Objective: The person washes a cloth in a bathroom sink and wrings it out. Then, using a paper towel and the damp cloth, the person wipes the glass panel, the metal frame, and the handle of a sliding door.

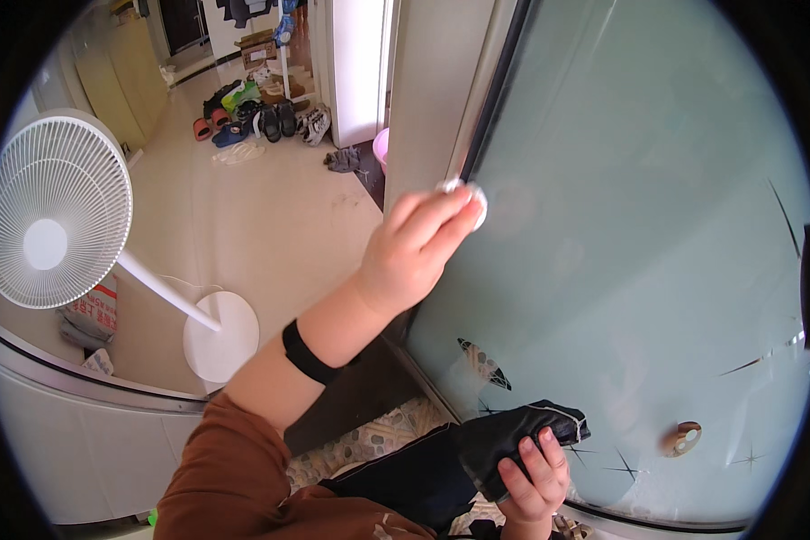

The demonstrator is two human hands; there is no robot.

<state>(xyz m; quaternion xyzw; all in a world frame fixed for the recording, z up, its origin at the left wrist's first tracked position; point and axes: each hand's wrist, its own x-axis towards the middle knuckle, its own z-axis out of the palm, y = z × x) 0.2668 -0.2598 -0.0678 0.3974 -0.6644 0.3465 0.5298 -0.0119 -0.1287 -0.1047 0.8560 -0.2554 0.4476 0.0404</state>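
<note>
My left hand (412, 246) is raised on an outstretched arm with a black band (308, 354) round the forearm. Its fingers grip a small white wad (476, 208), partly hidden by them, at the near edge of the frosted glass panel (621, 223); whether it touches the glass I cannot tell. Lower down, my right hand (536, 476) holds a black leather-like item (513, 439) with a pale edge, in front of the glass. Dark patterned marks and a round metal fitting (685, 439) show on the panel.
A white standing fan (57, 209) with a round base (221, 337) stands at the left. Shoes and slippers (263, 121) lie on the tiled floor farther back, near a cardboard box (258, 50). A pink basin (381, 148) is behind the door frame. Pebble-patterned flooring (385, 432) lies below me.
</note>
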